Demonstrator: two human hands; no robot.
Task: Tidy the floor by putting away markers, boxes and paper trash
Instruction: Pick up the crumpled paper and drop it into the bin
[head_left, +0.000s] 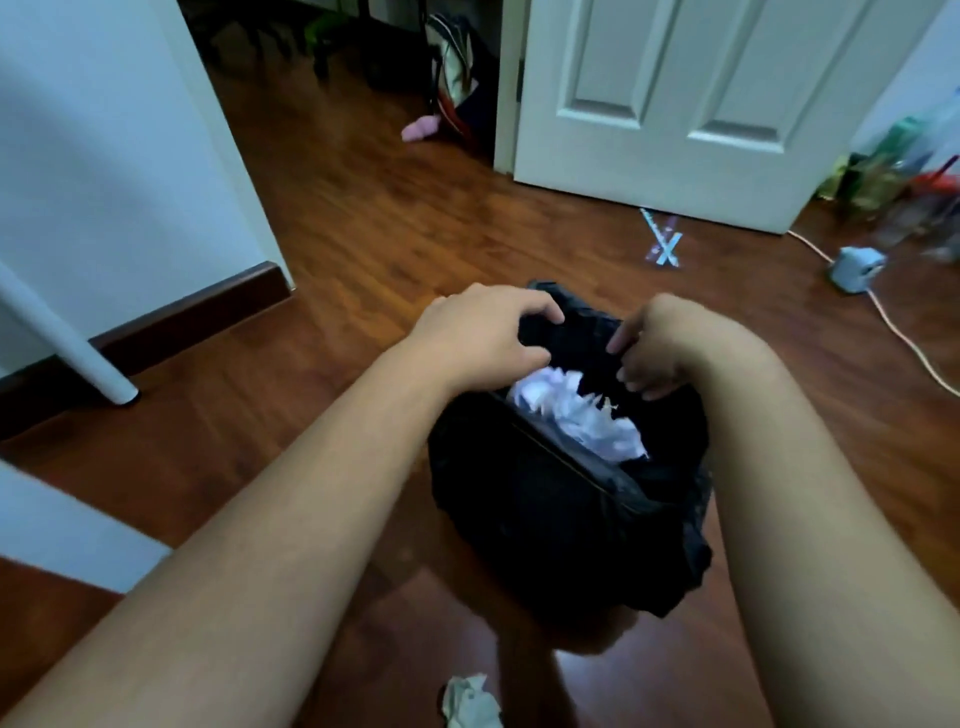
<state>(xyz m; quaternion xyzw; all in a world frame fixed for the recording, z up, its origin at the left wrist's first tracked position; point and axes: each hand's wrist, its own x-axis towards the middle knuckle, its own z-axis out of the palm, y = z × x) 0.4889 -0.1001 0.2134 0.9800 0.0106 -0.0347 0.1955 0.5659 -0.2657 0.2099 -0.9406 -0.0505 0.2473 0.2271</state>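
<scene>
Black bin bag (561, 519): crinkled plastic, mouth upward, on the wooden floor. Its far rim is bunched in the curled fingers of the left hand (483, 338) and the right hand (670, 348), with the mouth open between them. Crumpled white paper (576, 421) lies inside, visible through the opening. A paper ball (470, 701), white and crumpled, lies on the floor on the near side of the bag, apart from it. Two slim pale-blue markers (662, 241), blurred, lie crossed in an X beyond the bag.
</scene>
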